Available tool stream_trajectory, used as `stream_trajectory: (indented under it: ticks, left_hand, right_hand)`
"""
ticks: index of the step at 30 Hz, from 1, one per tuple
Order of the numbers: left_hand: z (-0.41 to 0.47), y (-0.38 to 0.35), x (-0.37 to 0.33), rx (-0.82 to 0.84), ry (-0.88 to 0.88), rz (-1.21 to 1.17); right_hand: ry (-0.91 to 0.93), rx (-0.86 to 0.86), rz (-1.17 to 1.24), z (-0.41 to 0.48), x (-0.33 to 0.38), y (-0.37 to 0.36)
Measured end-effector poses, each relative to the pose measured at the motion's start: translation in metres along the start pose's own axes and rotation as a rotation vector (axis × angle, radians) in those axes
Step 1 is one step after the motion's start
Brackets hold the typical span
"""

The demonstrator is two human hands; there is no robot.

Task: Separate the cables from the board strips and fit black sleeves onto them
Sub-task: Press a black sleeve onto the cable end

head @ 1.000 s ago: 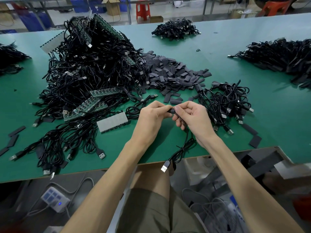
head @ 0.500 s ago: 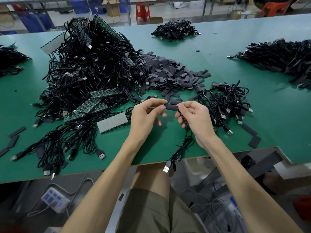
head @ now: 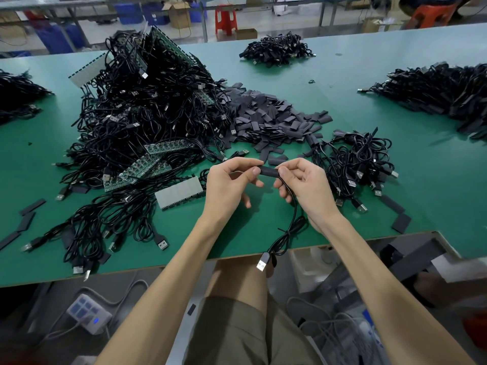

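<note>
While both hands are raised just above the near edge of the green table (head: 434, 180), they hold one black sleeve (head: 268, 171) level between them. The left hand (head: 232, 183) pinches the sleeve's left end between thumb and forefinger. Its remaining fingers (head: 246, 202) are loosely curled beneath and touch nothing visible. The right hand (head: 308, 188) pinches the right end in the same manner, and its lower fingers are bent round the cable (head: 292, 219) where it leaves the sleeve. Neither grip is wide: the fingertips are closed on the sleeve, and a short stretch of it shows between the two thumbs. The cable drops from the right hand to a tied coil at the table edge and ends in a silver USB plug (head: 262, 264) hanging over the person's knee. Whether the cable end is fully seated inside the sleeve cannot be determined. Left of the hands lies a large heap of black cables (head: 147, 114), with green board strips (head: 155, 164) among them and a pale strip (head: 179, 192) at its near side. Behind the hands is a pile of loose sleeves (head: 271, 119). Just right of the right hand sits a smaller bundle of cables (head: 353, 159). Well apart on the table lie a far heap (head: 276, 50), a right-hand heap (head: 442, 90) and a left-hand heap (head: 15, 98).
</note>
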State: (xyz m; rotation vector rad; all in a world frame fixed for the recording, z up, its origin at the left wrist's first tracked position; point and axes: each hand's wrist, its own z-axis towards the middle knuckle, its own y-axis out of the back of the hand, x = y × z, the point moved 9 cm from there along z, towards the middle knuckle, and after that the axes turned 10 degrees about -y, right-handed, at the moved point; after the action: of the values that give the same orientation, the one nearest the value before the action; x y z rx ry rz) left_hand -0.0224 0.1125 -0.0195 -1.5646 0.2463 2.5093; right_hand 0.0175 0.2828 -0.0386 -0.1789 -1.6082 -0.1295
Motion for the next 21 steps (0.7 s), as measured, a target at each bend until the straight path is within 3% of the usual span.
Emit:
stream_trajectory:
  ticks: [21]
  left_hand:
    - [-0.0004, 0.0016, -0.0001, -0.025, -0.021, -0.030]
  right_hand:
    - [0.024, 0.034, -0.001, -0.0003, -0.0002, -0.0058]
